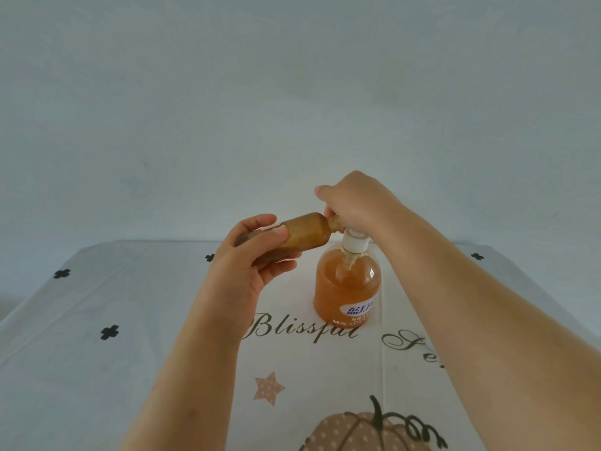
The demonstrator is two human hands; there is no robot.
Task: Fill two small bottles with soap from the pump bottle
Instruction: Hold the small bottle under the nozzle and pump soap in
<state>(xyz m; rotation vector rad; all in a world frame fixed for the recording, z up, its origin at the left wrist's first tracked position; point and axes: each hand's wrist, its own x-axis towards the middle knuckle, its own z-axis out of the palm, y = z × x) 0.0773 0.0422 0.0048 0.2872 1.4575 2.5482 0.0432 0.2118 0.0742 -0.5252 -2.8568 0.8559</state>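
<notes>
Small bottle (304, 236) lay nearly level in my left hand (247, 265), fingers wrapped round body, mouth at spout. Right hand (354, 203) curled over pump head (355, 243); pump bottle (346, 288) stood on tablecloth (136, 336). I judged small bottle light, stiff, maybe soap-slick: best gripped mid-body.

On view: one small bottle (302, 234), one pump bottle (346, 288), two hands (left hand (247, 265), right hand (354, 203)), one tablecloth (130, 320) — printed with four black clovers (109, 332), one star (268, 388), one pumpkin (364, 432).
</notes>
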